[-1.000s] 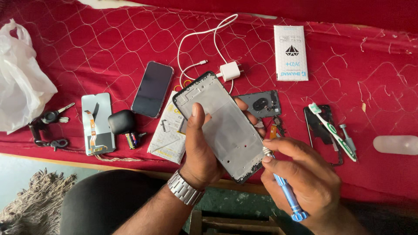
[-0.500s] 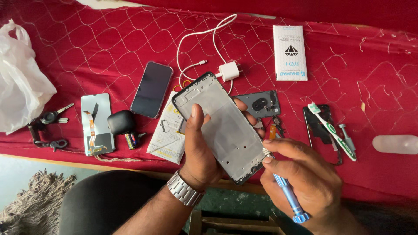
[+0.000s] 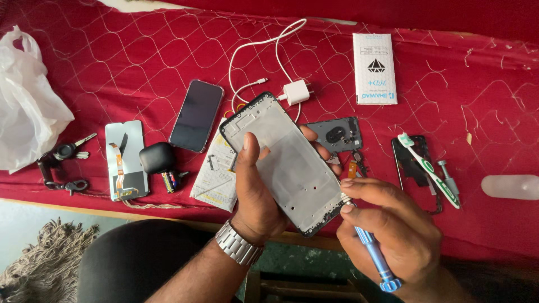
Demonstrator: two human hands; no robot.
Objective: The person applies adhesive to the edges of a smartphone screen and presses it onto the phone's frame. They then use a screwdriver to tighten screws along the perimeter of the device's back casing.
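My left hand grips a bare phone frame, silver inside with a black rim, tilted above the red cloth; the thumb lies across its face. My right hand pinches a blue screwdriver whose tip touches the frame's lower right edge. A steel watch sits on my left wrist.
On the red quilted cloth lie a dark phone, white charger with cable, white box, grey back cover, screen with flex cable, black earbud case, keys, toothbrush, plastic bag.
Both hands stay nearly in place; my right hand shifted slightly while the screwdriver tip stays at the frame's lower right edge.
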